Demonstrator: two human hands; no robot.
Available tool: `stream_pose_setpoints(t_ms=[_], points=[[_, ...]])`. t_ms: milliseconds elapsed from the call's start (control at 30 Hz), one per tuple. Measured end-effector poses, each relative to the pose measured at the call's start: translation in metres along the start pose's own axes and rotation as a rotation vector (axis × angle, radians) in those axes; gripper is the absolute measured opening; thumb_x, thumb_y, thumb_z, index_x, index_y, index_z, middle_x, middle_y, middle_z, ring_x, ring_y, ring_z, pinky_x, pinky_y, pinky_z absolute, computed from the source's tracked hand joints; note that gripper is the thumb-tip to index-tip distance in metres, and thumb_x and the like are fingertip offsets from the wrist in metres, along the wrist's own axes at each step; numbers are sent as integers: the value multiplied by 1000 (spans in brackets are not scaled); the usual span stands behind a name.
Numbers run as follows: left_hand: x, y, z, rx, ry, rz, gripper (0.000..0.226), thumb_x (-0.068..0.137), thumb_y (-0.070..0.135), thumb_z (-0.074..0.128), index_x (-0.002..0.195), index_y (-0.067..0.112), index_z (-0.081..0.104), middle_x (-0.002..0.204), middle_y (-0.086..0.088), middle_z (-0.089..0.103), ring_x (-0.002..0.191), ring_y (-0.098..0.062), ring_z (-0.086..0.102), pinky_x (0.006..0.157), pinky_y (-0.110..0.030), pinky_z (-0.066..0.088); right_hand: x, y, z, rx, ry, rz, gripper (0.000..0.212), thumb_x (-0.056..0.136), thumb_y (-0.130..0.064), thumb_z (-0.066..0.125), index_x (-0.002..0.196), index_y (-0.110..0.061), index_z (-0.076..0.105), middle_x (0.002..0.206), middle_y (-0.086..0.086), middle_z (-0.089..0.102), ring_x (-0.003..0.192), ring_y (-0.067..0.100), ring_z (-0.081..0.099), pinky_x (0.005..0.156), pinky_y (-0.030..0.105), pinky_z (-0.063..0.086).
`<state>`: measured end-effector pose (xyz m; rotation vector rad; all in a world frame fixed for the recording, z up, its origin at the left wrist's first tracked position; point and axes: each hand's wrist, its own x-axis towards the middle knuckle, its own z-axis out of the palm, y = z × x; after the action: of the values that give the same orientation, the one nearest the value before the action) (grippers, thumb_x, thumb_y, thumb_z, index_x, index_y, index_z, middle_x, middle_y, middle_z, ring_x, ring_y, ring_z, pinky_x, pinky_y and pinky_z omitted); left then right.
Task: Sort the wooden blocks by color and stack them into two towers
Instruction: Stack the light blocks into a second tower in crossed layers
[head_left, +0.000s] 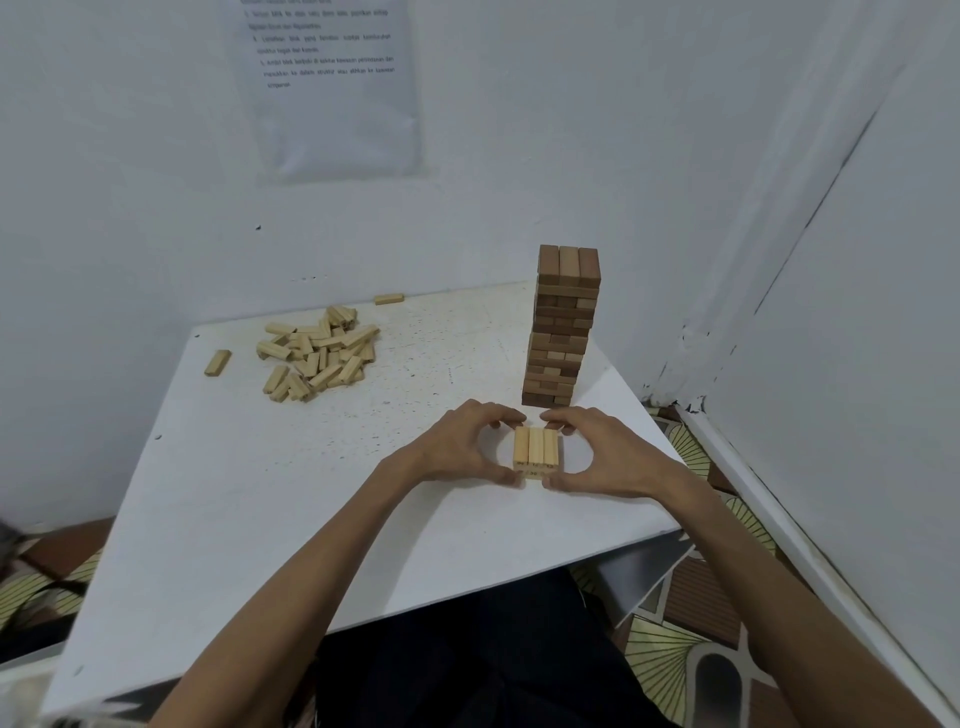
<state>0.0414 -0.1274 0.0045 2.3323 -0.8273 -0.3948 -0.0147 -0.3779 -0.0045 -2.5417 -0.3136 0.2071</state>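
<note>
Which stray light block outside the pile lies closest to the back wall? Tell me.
The lone block at the far edge of the table, behind and right of the pile. The other stray lies left of the pile, nearer the person.

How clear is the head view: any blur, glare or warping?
Head view: soft even light, no glare; the pale block stack between the left hand and right hand is sharp, its numbers illegible; the wall notice is blurred; wide-angle warping bends the table edges.
</note>
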Motion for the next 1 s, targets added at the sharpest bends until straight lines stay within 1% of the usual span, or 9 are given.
stream_pose_setpoints(t_ms=[100,200,367,567,700,867,1000], points=[[0,-1,2,-3,25,6,71,70,48,89,133,34,60,127,16,58,117,-4,47,102,-35,43,1,-1,0,-21,20,-12,79,75,-59,80,143,-34,46,136,-19,54,119,1,48,99,25,41],[0,-1,3,-17,44,-8,66,72,45,88,132,33,62,122,15,58,117,-5,49,103,-36,44,1,-1,0,-23,30,-21,70,76,-60,78,136,-37,52,132,-20,56,117,1,49,99,27,43],[2,-2,4,-7,52,-11,59,75,47,85,128,33,64,124,12,61,116,-6,50,102,-39,44,1,0,3,-9,59,-30,65,76,-62,78,132,-40,54,128,-25,55,115,-2,50,94,23,40],[4,-3,8,-4,78,-8,55,74,53,84,123,38,64,122,10,64,113,-7,53,99,-43,46,1,0,4,13,72,-31,59,74,-68,72,125,-44,57,121,-29,56,112,-3,50,93,24,42],[5,-4,8,-9,84,-13,56,73,53,85,123,38,64,123,10,63,113,-8,53,99,-43,46,1,0,4,20,74,-30,56,78,-61,76,127,-42,58,121,-28,56,112,-3,50,90,22,39],[5,-3,8,-18,84,-6,56,72,51,87,122,36,66,122,12,65,113,-6,54,100,-41,46,1,0,5,26,74,-30,55,77,-61,76,126,-42,58,120,-29,57,112,-4,50,92,21,41],[4,-1,6,-18,82,-4,56,72,49,87,122,34,67,119,16,64,111,-4,54,100,-39,46,0,-1,4,28,74,-21,54,78,-60,76,126,-42,59,119,-30,57,112,-4,49,90,20,39]])
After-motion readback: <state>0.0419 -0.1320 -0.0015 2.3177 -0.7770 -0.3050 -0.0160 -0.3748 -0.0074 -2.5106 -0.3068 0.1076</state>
